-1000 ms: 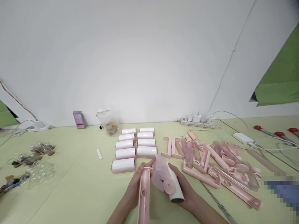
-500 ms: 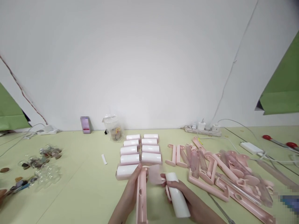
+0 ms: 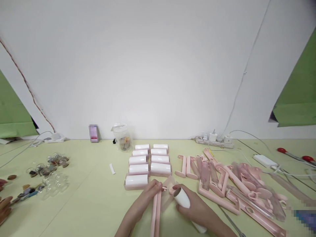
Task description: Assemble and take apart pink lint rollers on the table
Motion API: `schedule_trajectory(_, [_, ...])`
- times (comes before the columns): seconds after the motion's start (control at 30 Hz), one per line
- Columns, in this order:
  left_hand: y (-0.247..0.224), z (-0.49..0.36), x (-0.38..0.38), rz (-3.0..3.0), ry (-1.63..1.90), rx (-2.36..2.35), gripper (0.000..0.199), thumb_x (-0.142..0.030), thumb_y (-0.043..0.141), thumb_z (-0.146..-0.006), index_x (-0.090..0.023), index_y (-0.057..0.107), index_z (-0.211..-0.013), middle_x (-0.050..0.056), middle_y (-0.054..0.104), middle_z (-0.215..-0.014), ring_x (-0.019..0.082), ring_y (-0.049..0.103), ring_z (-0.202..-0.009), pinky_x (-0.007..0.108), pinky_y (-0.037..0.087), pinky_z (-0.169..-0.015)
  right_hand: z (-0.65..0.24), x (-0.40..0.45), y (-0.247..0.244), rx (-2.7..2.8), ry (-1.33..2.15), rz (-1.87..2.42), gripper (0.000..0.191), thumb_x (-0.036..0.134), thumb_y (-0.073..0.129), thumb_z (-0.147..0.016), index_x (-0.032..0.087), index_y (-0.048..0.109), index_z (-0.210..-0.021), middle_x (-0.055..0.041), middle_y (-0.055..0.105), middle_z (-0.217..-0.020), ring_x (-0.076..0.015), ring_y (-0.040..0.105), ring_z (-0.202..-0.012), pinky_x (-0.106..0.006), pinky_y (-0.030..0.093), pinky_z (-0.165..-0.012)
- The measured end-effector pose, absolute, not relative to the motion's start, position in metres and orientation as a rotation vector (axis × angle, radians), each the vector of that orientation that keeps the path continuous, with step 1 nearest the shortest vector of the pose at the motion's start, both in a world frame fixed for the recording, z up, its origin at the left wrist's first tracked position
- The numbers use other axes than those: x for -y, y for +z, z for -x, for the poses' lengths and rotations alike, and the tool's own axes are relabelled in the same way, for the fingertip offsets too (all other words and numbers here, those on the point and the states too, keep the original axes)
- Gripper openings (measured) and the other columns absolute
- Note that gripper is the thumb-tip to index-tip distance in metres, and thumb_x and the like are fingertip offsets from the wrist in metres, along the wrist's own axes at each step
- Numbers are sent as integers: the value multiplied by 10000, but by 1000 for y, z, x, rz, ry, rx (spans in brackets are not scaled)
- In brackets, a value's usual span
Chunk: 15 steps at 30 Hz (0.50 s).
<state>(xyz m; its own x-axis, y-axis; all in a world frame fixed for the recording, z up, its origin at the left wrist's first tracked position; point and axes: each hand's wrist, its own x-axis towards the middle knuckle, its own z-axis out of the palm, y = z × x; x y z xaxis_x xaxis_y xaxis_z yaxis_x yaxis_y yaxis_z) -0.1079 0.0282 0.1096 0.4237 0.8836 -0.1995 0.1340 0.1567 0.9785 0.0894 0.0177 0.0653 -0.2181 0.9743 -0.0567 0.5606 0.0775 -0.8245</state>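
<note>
My left hand (image 3: 144, 199) is closed around the top end of a long pink plastic holder (image 3: 155, 217), which points down toward the lower edge. My right hand (image 3: 197, 205) grips a white roll (image 3: 182, 197), its open dark end tilted up toward the left. A small round pink end piece (image 3: 172, 190) shows by the right fingertips, close to the holder's top. Between the hands is a see-through pinkish cover (image 3: 169, 181); which hand holds it I cannot tell. Beyond my hands, two columns of white rolls in pinkish cases (image 3: 137, 180) lie on the table.
Right of my hands lies a pile of pink holders and clear covers (image 3: 219, 204). A power strip (image 3: 213, 143) and a plastic bag (image 3: 123, 140) are by the wall. Clear glass-like domes (image 3: 55, 184) lie left. Another person's hand (image 3: 4, 207) shows at the left edge.
My right hand has turned the white roll, so its open end now faces up-left, and has brought it nearer the holder. The left hand has shifted slightly right with the holder, which has rotated.
</note>
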Motion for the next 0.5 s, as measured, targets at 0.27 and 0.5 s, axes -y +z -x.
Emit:
schedule_trajectory(0.27, [101, 108, -32, -1509, 583, -1097, 391, -586, 413, -752, -201, 477, -763, -11, 511, -804, 192, 456, -882, 280, 306, -799, -91, -11, 92, 2201, 681, 1566, 391, 150, 479, -610, 266, 473, -983, -3, 630, -863, -202, 578, -755, -237, 341, -567])
schedule_trajectory(0.5, [104, 109, -32, -1552, 570, -1050, 380, -568, 416, -761, -196, 484, -789, -20, 492, -802, 163, 440, -839, 245, 319, -774, -92, -29, 127, 2569, 670, 1442, 398, 211, 547, -573, 238, 489, -966, -24, 560, -1046, -224, 566, -852, -270, 396, -613])
